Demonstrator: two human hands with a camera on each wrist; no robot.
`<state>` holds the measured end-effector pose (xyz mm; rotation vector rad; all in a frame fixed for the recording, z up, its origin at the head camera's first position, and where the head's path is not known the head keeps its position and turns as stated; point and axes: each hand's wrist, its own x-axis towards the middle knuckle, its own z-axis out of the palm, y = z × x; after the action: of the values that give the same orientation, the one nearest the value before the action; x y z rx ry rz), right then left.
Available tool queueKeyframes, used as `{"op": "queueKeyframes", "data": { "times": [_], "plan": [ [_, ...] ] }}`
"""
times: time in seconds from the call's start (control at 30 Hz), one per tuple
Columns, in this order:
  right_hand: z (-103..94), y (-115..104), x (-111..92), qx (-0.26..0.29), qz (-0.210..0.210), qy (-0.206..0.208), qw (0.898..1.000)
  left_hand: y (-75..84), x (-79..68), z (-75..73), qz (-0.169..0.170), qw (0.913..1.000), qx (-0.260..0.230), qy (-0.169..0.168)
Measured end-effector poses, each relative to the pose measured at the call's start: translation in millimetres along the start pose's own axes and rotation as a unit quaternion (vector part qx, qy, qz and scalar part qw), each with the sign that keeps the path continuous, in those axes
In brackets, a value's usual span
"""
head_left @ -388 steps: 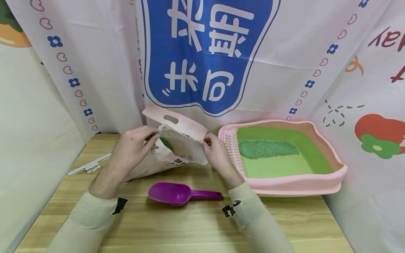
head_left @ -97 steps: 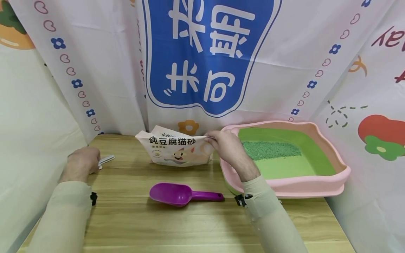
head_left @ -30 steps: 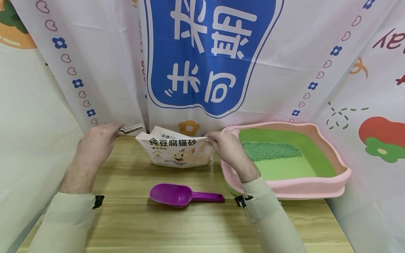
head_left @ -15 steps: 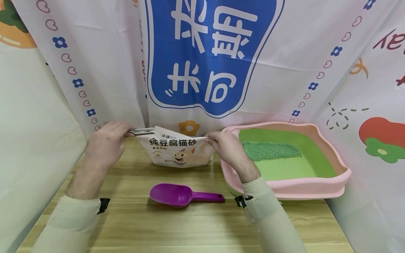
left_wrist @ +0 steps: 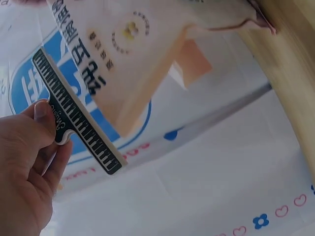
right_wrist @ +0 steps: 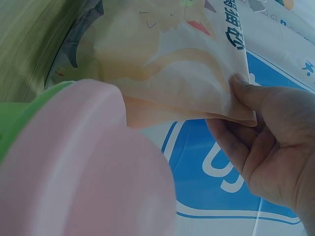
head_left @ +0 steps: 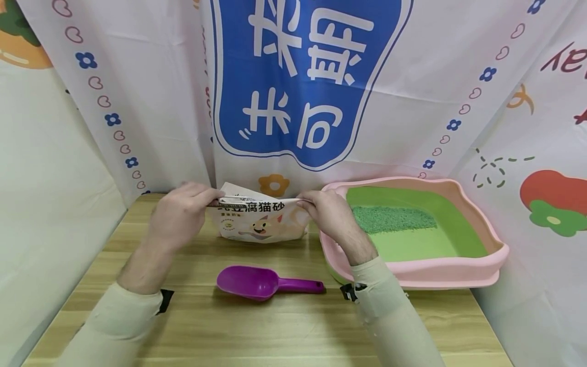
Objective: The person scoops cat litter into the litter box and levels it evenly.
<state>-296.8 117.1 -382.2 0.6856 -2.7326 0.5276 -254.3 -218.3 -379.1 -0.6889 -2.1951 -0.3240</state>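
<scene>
A pale pink cat litter bag (head_left: 263, 227) with a cartoon cat stands at the back of the table, its top folded over. My right hand (head_left: 332, 216) pinches the right end of the fold; in the right wrist view the thumb (right_wrist: 248, 93) lies on the bag's front. Between thumb and fingers, my left hand (head_left: 181, 211) holds a bag clip (left_wrist: 78, 115) with a piano-key pattern. From the head, the clip lies across the left part of the fold; the left wrist view has it beside the bag's top edge. Whether it touches the bag, I cannot tell.
A purple scoop (head_left: 254, 283) lies on the wooden table (head_left: 275, 331) in front of the bag. At the right stands a pink-rimmed green litter box (head_left: 426, 270) with green litter pellets (head_left: 394, 218) inside. A printed cloth (head_left: 160, 102) hangs close behind.
Earlier both hands held the bag's open top; it is now folded over. My left hand picked up the clip from the table's left and brought it rightward to the fold. The right hand stays put lately.
</scene>
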Motion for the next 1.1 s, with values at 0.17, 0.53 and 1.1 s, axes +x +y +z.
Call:
{"op": "queueKeyframes", "data": {
  "times": [0.17, 0.53, 1.1],
  "plan": [
    [-0.5, -0.3, -0.5, -0.003, -0.002, 0.001, 1.0, 6.9, 2.3, 10.3, 0.0, 0.9997, 0.001, -0.025],
    [-0.2, -0.8, -1.7, -0.014, -0.005, 0.014, 1.0, 13.6, 8.0, 27.6, 0.007, 0.9973, 0.005, -0.073],
    [4.7, -3.3, -2.4, -0.043, -0.013, 0.03, 0.999, 3.4, -2.7, 47.6, -0.017, 0.9823, -0.022, -0.185]
  ]
}}
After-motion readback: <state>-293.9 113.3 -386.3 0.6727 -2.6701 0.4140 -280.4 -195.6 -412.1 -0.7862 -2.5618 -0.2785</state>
